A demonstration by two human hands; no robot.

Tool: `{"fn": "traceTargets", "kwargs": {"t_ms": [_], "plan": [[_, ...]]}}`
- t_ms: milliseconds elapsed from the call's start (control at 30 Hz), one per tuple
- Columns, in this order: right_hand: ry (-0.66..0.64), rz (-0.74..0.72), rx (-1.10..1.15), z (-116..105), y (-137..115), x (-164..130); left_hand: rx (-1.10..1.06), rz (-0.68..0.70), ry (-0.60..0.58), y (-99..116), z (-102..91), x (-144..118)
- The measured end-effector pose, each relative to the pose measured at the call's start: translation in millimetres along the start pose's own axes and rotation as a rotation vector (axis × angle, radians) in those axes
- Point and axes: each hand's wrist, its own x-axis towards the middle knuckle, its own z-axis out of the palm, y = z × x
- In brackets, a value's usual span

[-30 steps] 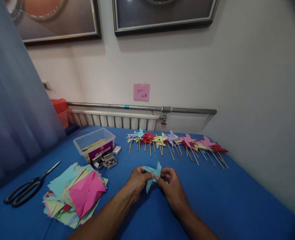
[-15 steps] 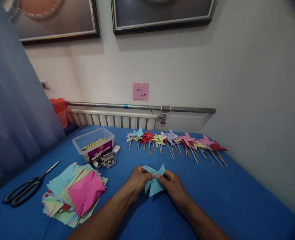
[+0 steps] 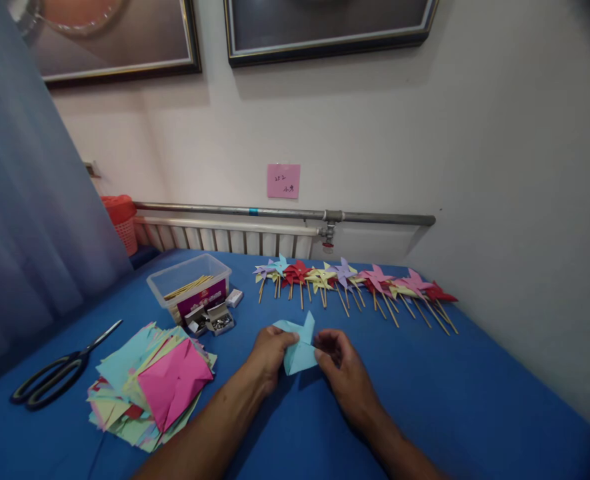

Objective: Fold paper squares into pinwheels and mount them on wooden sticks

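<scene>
since half a second ago the light blue paper pinwheel (image 3: 299, 345) has been turned between the hands: its raised point now stands up toward the left of centre, and a broad flap hangs low where a spread of points showed before. the left hand (image 3: 269, 352) has its fingers pinched together on the left edge of the paper, and the right hand (image 3: 342, 363) has its fingers closed on the right lower corner; both hold it just above the blue tabletop (image 3: 475, 400), near the front middle.

by the look of it the step in hand is folding the cut corners of the square in to the centre, with the head not yet pinned. the next move seems to call for keeping the gathered tips stacked under one thumb while a pin is fetched from the small open boxes (image 3: 209, 320), and a stick from the clear plastic tub (image 3: 189, 288).

a row of finished pinwheels (image 3: 355, 283) lies along the far edge. a pile of coloured paper squares (image 3: 149, 383) lies to the left, with black scissors (image 3: 55, 375) beyond it.
</scene>
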Motion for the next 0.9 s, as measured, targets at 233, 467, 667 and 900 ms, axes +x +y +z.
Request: {"fn": "traceTargets", "kwargs": {"t_ms": [233, 467, 667, 900], "plan": [[-0.108, -0.310, -0.419, 4.0, -5.7, -15.1, -0.038, 0.047, 0.055, 0.4, -3.4, 1.5], [-0.064, -0.253, -0.374, 3.2, -7.5, -13.7, 0.022, 0.035, -0.014, -3.0, 2.8, -2.8], [0.025, -0.073, -0.124, 0.3, 2.1, -2.2, 0.052, 0.057, -0.080, -0.3, 6.4, -6.7], [-0.041, 0.037, 0.043, 1.3, 3.8, 0.9, 0.078, 0.057, -0.180, -0.1, 6.0, -10.5]]}}
